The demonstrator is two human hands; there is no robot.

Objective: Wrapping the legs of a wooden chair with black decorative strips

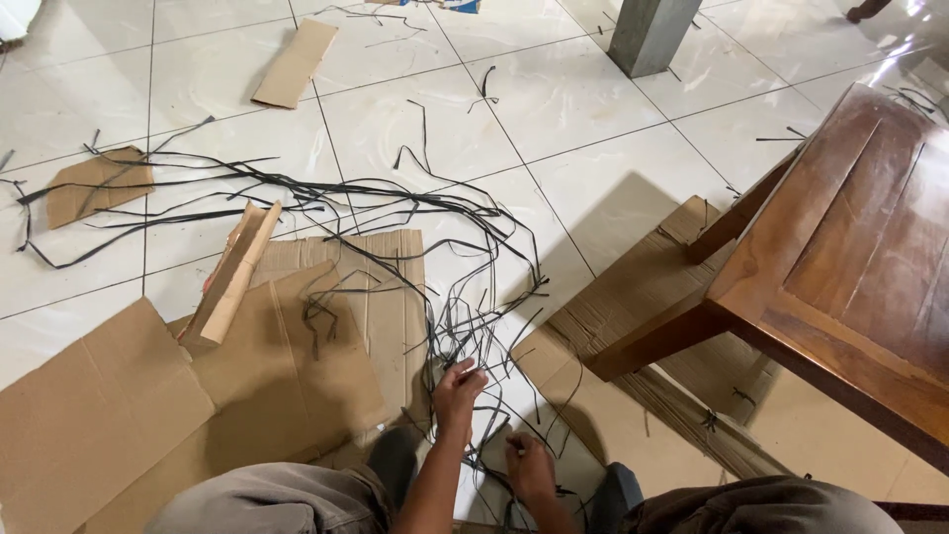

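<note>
One head-worn camera looks steeply down and forward from close above the person's knees, taking in the tiled floor [593, 119] ahead.

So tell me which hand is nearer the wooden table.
Right. The right hand lies low among the black strips, on the side of the wooden table; the left hand grips strips further from it, beside the flattened cardboard.

Bright daylight, glare on tiles [593, 89] top right, soft shadows, sharp pic

My left grip [459, 388] reaches forward, fingers curled downward, while my right grip [529, 465] sits nearer my knees, loosely closed.
</note>
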